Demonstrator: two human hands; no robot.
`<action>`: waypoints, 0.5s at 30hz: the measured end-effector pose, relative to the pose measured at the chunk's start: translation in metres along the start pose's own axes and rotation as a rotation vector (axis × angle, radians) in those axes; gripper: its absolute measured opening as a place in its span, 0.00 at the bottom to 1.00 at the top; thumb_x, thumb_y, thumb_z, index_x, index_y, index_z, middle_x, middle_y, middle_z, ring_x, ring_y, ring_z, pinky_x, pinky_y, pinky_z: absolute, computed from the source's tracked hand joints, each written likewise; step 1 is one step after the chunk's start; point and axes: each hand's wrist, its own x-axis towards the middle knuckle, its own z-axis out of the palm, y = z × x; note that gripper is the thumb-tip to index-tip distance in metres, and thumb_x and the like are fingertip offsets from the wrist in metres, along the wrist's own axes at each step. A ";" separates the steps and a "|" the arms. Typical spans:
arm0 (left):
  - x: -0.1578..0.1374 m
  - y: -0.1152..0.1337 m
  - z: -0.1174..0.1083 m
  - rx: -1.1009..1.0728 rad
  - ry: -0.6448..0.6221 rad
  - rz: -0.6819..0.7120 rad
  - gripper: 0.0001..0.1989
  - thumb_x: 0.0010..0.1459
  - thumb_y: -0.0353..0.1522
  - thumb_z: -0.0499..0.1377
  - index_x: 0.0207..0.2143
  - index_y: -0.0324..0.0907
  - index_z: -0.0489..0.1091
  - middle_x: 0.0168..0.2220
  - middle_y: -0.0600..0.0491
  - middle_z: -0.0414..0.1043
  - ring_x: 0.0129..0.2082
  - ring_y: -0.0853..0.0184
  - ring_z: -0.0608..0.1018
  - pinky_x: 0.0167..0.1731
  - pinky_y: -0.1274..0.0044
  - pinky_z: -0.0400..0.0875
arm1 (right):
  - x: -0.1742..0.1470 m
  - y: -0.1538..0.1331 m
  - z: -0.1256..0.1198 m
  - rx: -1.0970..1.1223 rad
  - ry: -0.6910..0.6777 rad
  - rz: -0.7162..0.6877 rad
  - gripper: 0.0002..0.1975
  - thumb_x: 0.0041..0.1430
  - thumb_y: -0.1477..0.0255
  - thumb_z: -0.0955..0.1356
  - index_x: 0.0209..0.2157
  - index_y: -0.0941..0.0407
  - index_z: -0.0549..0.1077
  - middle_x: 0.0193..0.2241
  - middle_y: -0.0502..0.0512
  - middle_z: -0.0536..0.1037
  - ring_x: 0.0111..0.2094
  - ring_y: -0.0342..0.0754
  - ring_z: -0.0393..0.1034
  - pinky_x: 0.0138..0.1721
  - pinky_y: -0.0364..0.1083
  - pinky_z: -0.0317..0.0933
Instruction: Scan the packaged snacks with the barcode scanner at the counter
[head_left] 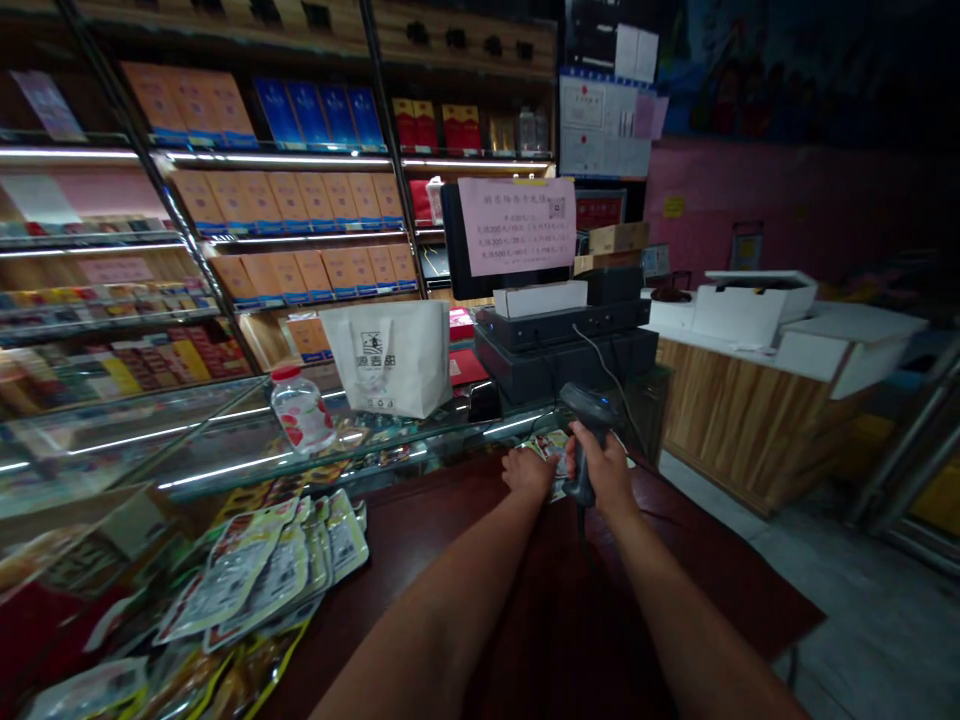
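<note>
Right grip (604, 470): clamped round the scanner (590, 406) by its handle.
Left grip (531, 472): at the packet (550, 443); cannot tell whether clamped.
Packet: on the worktop (427, 560), between both grips.
Bag (405, 360): upright beside the jar (301, 412).

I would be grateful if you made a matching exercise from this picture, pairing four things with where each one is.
Things:
1. Pink notice
2. Scanner
3. Jar with a red lid
4. Small packet

Places:
A. Gripped in the right hand
B. On the glass counter, to the left of the white bag
C. At the fingers of the left hand
D. On the monitor

Right pairs: 1-D, 2-A, 3-B, 4-C
</note>
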 end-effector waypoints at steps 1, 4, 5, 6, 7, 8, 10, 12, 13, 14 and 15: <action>0.002 0.002 0.002 0.005 -0.001 -0.022 0.23 0.51 0.40 0.65 0.45 0.34 0.76 0.56 0.27 0.66 0.59 0.38 0.65 0.53 0.54 0.60 | 0.000 0.000 0.000 -0.004 -0.008 0.004 0.18 0.56 0.54 0.70 0.31 0.56 0.69 0.15 0.47 0.69 0.14 0.42 0.62 0.16 0.41 0.57; 0.006 0.004 0.002 -0.024 -0.018 -0.083 0.19 0.50 0.37 0.65 0.43 0.36 0.76 0.56 0.29 0.66 0.59 0.39 0.65 0.52 0.56 0.61 | 0.001 0.002 0.000 -0.007 -0.017 0.019 0.19 0.56 0.53 0.70 0.28 0.56 0.68 0.14 0.47 0.69 0.14 0.42 0.62 0.15 0.41 0.57; 0.007 0.004 0.001 -0.052 -0.025 -0.099 0.16 0.50 0.35 0.65 0.40 0.36 0.76 0.56 0.29 0.67 0.59 0.39 0.65 0.52 0.57 0.62 | 0.001 0.003 -0.001 -0.005 -0.017 0.022 0.20 0.56 0.53 0.70 0.28 0.56 0.68 0.14 0.47 0.69 0.14 0.42 0.62 0.15 0.41 0.57; 0.008 0.003 0.000 -0.090 -0.035 -0.109 0.13 0.49 0.34 0.65 0.37 0.36 0.76 0.54 0.29 0.68 0.58 0.40 0.67 0.51 0.59 0.63 | 0.001 0.003 -0.001 -0.003 -0.015 0.024 0.20 0.56 0.53 0.70 0.27 0.56 0.67 0.14 0.47 0.69 0.14 0.42 0.62 0.15 0.41 0.57; 0.008 0.002 -0.001 -0.140 -0.046 -0.112 0.10 0.48 0.32 0.64 0.34 0.36 0.75 0.51 0.30 0.71 0.56 0.42 0.69 0.49 0.61 0.64 | 0.001 0.004 -0.001 -0.001 -0.013 0.025 0.20 0.55 0.53 0.70 0.28 0.56 0.67 0.15 0.47 0.69 0.14 0.42 0.62 0.15 0.41 0.57; 0.006 -0.001 -0.002 -0.199 -0.055 -0.107 0.07 0.48 0.31 0.64 0.31 0.37 0.74 0.48 0.32 0.73 0.53 0.44 0.72 0.47 0.64 0.66 | 0.001 0.005 -0.001 0.000 -0.010 0.023 0.20 0.55 0.53 0.70 0.28 0.56 0.68 0.15 0.47 0.69 0.14 0.42 0.63 0.15 0.41 0.57; 0.000 -0.010 -0.007 -0.340 -0.070 -0.083 0.05 0.49 0.31 0.63 0.27 0.39 0.70 0.38 0.39 0.76 0.45 0.53 0.77 0.41 0.70 0.68 | 0.001 0.006 0.000 -0.002 -0.004 0.017 0.20 0.54 0.52 0.70 0.31 0.56 0.68 0.16 0.47 0.70 0.14 0.42 0.63 0.15 0.41 0.58; -0.010 -0.025 -0.016 -0.488 -0.077 -0.059 0.08 0.51 0.33 0.63 0.25 0.40 0.66 0.30 0.46 0.75 0.36 0.61 0.78 0.35 0.75 0.69 | 0.000 0.006 0.000 -0.014 -0.007 0.019 0.20 0.54 0.52 0.70 0.31 0.56 0.68 0.16 0.46 0.70 0.14 0.42 0.62 0.15 0.40 0.57; -0.017 -0.035 -0.023 -0.558 -0.079 -0.049 0.10 0.50 0.35 0.63 0.25 0.41 0.64 0.27 0.49 0.73 0.32 0.64 0.77 0.32 0.76 0.68 | -0.001 0.007 0.001 -0.023 -0.014 0.024 0.20 0.53 0.52 0.70 0.31 0.56 0.68 0.15 0.46 0.70 0.13 0.42 0.62 0.14 0.40 0.57; -0.024 -0.046 -0.032 -0.625 -0.082 -0.041 0.13 0.50 0.37 0.64 0.24 0.41 0.63 0.25 0.52 0.71 0.29 0.66 0.76 0.29 0.78 0.68 | -0.001 0.006 0.002 -0.033 -0.024 0.031 0.21 0.53 0.51 0.70 0.30 0.55 0.68 0.15 0.46 0.70 0.13 0.42 0.62 0.14 0.40 0.57; -0.030 -0.058 -0.042 -0.688 -0.084 -0.034 0.15 0.48 0.39 0.65 0.24 0.41 0.61 0.23 0.54 0.69 0.26 0.68 0.74 0.27 0.78 0.67 | -0.002 0.006 0.003 -0.047 -0.037 0.040 0.21 0.53 0.51 0.70 0.29 0.56 0.68 0.14 0.46 0.69 0.13 0.42 0.62 0.14 0.41 0.57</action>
